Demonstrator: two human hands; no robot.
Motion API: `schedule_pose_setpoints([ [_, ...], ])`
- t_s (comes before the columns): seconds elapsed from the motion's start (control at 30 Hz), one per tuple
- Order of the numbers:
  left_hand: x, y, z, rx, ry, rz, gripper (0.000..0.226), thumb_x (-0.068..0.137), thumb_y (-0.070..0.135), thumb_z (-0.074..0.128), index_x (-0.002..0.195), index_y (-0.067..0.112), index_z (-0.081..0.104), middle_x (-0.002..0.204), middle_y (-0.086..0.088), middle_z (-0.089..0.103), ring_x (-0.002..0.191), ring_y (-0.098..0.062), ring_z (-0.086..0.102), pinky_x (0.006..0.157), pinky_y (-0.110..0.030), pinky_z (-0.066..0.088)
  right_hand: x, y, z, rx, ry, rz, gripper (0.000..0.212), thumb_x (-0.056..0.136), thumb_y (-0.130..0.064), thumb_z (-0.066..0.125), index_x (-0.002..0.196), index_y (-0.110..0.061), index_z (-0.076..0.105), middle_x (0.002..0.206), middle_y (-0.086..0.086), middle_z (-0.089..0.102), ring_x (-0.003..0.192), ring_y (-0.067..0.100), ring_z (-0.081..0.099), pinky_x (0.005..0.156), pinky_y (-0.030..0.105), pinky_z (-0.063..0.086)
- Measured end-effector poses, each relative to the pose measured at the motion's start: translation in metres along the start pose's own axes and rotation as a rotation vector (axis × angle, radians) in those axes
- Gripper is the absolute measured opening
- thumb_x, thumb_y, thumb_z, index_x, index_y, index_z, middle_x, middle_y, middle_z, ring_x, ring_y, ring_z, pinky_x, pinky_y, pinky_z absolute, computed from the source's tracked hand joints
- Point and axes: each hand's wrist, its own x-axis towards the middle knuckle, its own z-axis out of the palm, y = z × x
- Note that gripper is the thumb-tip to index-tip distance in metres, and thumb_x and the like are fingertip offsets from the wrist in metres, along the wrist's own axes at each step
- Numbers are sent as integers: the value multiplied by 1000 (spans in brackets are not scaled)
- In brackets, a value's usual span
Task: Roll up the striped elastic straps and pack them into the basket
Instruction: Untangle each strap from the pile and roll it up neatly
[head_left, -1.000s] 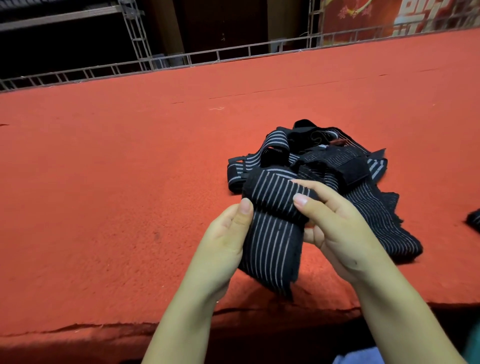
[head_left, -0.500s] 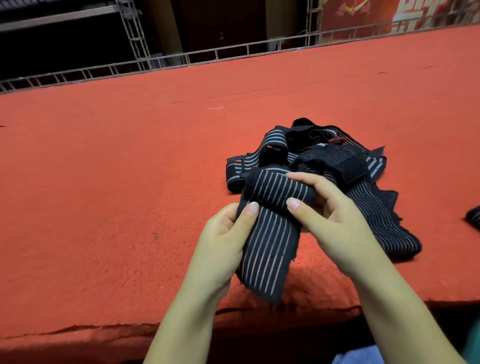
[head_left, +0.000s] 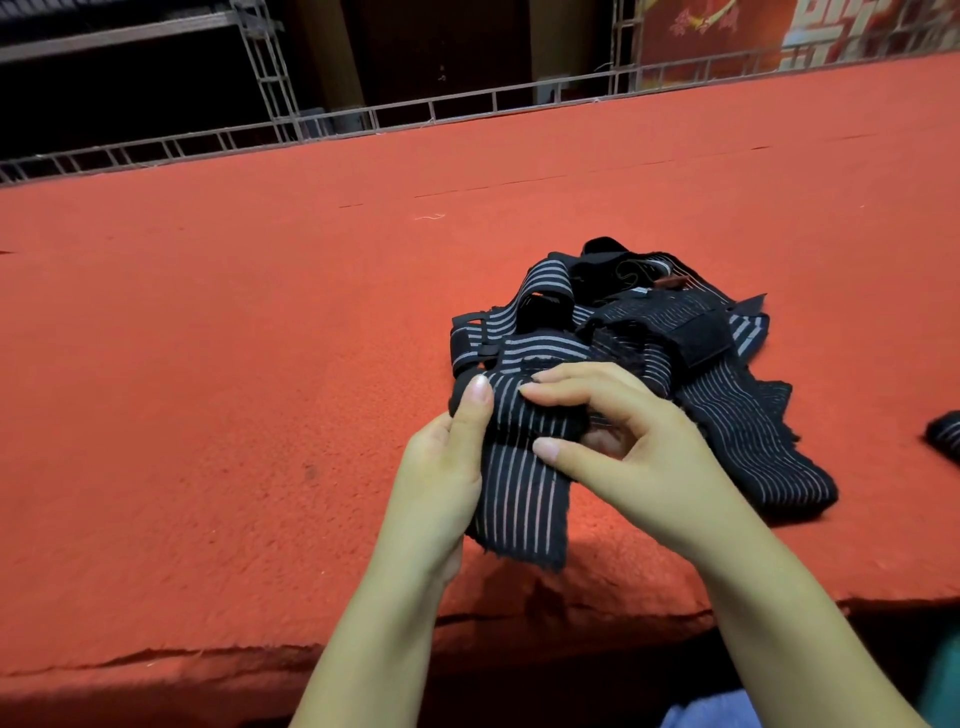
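Head view: a strap (head_left: 519, 467) is held up just over the near edge of the red carpet (head_left: 208, 389), right of its middle. Its upper part is wound into a small roll, and a flat tail hangs down from the roll, its cut end frayed. The rest of the straps lie in a heap (head_left: 675, 338) on the carpet just behind the hands, and a dark piece (head_left: 946, 434) is cut off by the right edge of the picture. No basket is seen.

The strap is judged light, soft and stretchy, with no stiffness of its own; a loosely wound roll would likely spring open, so it is best taken across its width, at the roll itself, with the tail kept taut. The frayed end may snag.

The left hand (head_left: 441, 483) is curled round the left side of the strap, its thumb pressed flat on the roll's face. The right hand (head_left: 634, 452) is bent over the roll from the right, fingertips (head_left: 535, 389) laid on top and thumb pressed on the strap just beneath. Both hands grasp the strap; neither is released.
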Motion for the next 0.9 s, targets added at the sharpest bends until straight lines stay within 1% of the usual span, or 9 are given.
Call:
schedule_pose_setpoints([
  [0.1, 1, -1, -2, -3, 7, 33, 42, 84, 51, 62, 94, 12, 70, 90, -5, 76, 84, -15, 71, 76, -33, 54, 0, 1, -1, 215, 6, 146, 28, 79, -33, 66, 106, -33, 70, 118, -5, 66, 113, 6, 60, 93, 24, 50],
  [0.2, 0, -1, -1, 10, -34, 54, 39, 81, 46, 54, 91, 12, 67, 82, 0, 75, 76, -9, 70, 66, -22, 54, 2, 2, -1, 471, -32, 404, 45, 79, -55, 61, 113, -27, 66, 112, 0, 70, 101, 15, 67, 76, 28, 56],
  [0.33, -2, -2, -3, 16, -73, 42, 32, 80, 42, 53, 87, 14, 66, 79, 0, 74, 74, -10, 68, 63, -22, 52, 2, -2, 0, 504, -117, 514, 38, 97, -36, 42, 115, -9, 62, 69, -9, 62, 57, 1, 57, 51, 19, 44],
  [0.43, -3, 0, -6, 27, -97, -2, 29, 83, 42, 58, 88, 15, 66, 79, -1, 72, 73, -14, 66, 62, -25, 51, 3, 2, 1, 475, -49, 510, 26, 96, -25, 53, 112, -9, 65, 85, 3, 63, 67, 7, 60, 53, 22, 47],
  [0.53, -6, 3, -5, -1, -107, -40, 31, 85, 46, 64, 91, 15, 67, 77, -2, 70, 65, -14, 62, 50, -23, 46, 4, 4, 1, 454, 20, 479, 21, 89, -22, 65, 109, -15, 68, 99, 7, 68, 83, 13, 66, 62, 28, 55],
  [0.6, -6, 2, -4, 0, -105, -57, 43, 85, 56, 61, 98, 15, 68, 82, -6, 71, 67, -17, 63, 51, -26, 47, 3, 2, 1, 399, 52, 437, 16, 90, -13, 63, 105, -18, 68, 95, 2, 68, 79, 8, 66, 60, 26, 54],
  [0.7, -4, 0, -2, 0, -96, -83, 60, 80, 69, 58, 108, 16, 67, 99, -18, 72, 83, -27, 67, 67, -38, 49, 3, -1, 3, 308, 85, 391, 18, 88, -10, 63, 101, -22, 68, 87, -1, 67, 70, 4, 63, 53, 21, 50],
  [0.83, -3, -1, -1, -20, -93, -84, 54, 82, 59, 52, 108, 14, 67, 98, -15, 74, 86, -31, 71, 64, -38, 55, 3, -3, 4, 240, 100, 367, 17, 87, -13, 65, 98, -24, 69, 76, -7, 64, 62, 3, 59, 48, 19, 47],
  [0.9, -3, 1, 0, -38, -103, -91, 51, 86, 58, 54, 107, 14, 66, 90, -12, 74, 76, -32, 69, 64, -40, 52, 3, -3, 2, 163, 80, 324, 19, 85, -16, 67, 99, -29, 70, 80, -10, 67, 66, 1, 61, 53, 20, 49],
])
